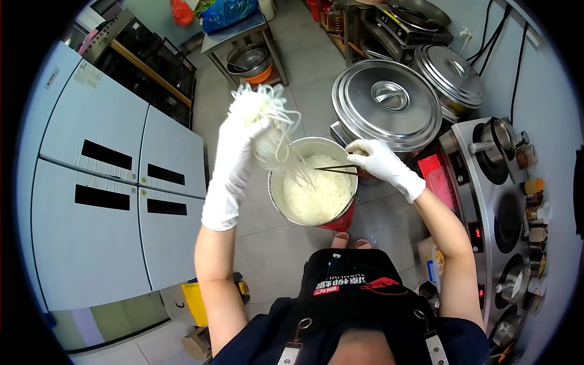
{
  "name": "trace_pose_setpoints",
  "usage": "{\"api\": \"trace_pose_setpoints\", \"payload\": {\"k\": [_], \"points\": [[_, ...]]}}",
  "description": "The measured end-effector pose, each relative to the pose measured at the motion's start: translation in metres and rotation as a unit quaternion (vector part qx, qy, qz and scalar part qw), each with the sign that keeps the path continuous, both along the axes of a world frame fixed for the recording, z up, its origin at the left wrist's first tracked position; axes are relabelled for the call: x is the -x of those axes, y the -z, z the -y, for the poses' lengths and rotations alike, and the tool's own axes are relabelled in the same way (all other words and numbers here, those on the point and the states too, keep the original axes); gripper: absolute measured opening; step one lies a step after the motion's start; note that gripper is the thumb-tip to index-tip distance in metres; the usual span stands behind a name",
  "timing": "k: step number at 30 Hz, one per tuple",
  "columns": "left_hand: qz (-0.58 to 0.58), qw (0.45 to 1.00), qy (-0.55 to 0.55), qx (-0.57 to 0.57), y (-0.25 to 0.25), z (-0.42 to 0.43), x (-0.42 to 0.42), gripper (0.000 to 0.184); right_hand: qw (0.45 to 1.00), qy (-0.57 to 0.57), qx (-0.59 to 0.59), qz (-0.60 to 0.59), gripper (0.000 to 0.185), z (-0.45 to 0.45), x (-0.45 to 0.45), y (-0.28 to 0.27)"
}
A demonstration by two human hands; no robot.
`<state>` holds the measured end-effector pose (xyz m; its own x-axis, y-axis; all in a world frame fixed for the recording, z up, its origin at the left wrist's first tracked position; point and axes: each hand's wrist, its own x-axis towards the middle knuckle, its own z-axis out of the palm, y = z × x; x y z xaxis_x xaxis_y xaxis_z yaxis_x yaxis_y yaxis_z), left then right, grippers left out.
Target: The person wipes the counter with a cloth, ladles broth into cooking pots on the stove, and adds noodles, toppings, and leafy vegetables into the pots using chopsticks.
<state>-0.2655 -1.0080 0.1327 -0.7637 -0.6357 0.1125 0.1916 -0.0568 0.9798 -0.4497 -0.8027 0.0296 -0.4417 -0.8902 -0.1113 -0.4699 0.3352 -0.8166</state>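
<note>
My left hand (242,135), in a white glove, is closed around a bundle of white rice noodles (267,125) lifted above the pot. Loose strands hang from the bundle down into the metal pot (277,204), where more noodles (316,194) lie. My right hand (372,157), also gloved in white, grips a pair of dark chopsticks (336,168) at the pot's right rim. Their tips reach over the noodles near the hanging strands. The pot stands on something red, mostly hidden beneath it.
Two large lidded steel pots (389,103) (450,76) stand beyond my right hand. A counter with cooktops (508,222) and small pans runs along the right. A white refrigerator (91,213) fills the left. Farther back is a steel table (237,33) with a blue bag.
</note>
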Motion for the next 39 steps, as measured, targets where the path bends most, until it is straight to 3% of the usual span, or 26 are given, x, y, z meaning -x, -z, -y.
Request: {"api": "trace_pose_setpoints", "payload": {"k": [4, 11, 13, 17, 23, 25, 27, 31, 33, 36, 39], "points": [[-0.024, 0.999, 0.009, 0.042, -0.039, -0.003, -0.007, 0.037, 0.997, 0.025, -0.049, 0.053, 0.029, -0.025, 0.004, 0.020], [-0.011, 0.998, -0.024, 0.055, -0.019, 0.004, -0.003, 0.038, 0.994, 0.056, -0.057, 0.079, 0.026, -0.048, -0.003, 0.029], [-0.029, 0.998, 0.036, 0.034, -0.047, -0.004, -0.006, 0.036, 0.991, 0.064, -0.071, 0.092, 0.026, -0.049, -0.005, 0.019], [-0.024, 0.991, -0.030, 0.129, -0.086, 0.007, -0.004, 0.036, 0.995, 0.058, -0.030, 0.075, 0.027, -0.044, -0.008, 0.020], [-0.085, 0.982, 0.040, 0.161, -0.162, 0.030, -0.009, 0.041, 1.000, 0.014, -0.012, 0.009, 0.035, -0.021, -0.017, 0.010], [-0.065, 0.978, 0.025, 0.196, -0.185, 0.044, -0.009, 0.057, 0.999, 0.006, 0.042, 0.001, 0.057, -0.005, -0.020, 0.019], [-0.121, 0.989, -0.009, 0.083, -0.206, 0.015, -0.010, 0.028, 0.985, 0.012, 0.150, -0.084, 0.075, 0.016, -0.033, 0.022], [-0.102, 0.987, 0.037, 0.119, -0.208, 0.029, -0.016, 0.038, 0.983, -0.017, 0.135, 0.125, 0.092, 0.060, -0.071, -0.001], [-0.089, 0.985, 0.046, 0.142, -0.194, 0.027, -0.015, 0.044, 0.955, 0.002, 0.284, 0.086, 0.067, 0.091, -0.092, 0.039], [-0.050, 0.990, 0.038, 0.122, -0.153, 0.042, -0.014, 0.039, 0.994, -0.053, 0.016, 0.092, 0.034, 0.103, -0.085, 0.053], [0.027, 0.992, -0.013, 0.126, -0.086, 0.046, -0.012, 0.035, 0.996, -0.026, 0.054, 0.074, 0.031, 0.091, -0.072, 0.053]]}}
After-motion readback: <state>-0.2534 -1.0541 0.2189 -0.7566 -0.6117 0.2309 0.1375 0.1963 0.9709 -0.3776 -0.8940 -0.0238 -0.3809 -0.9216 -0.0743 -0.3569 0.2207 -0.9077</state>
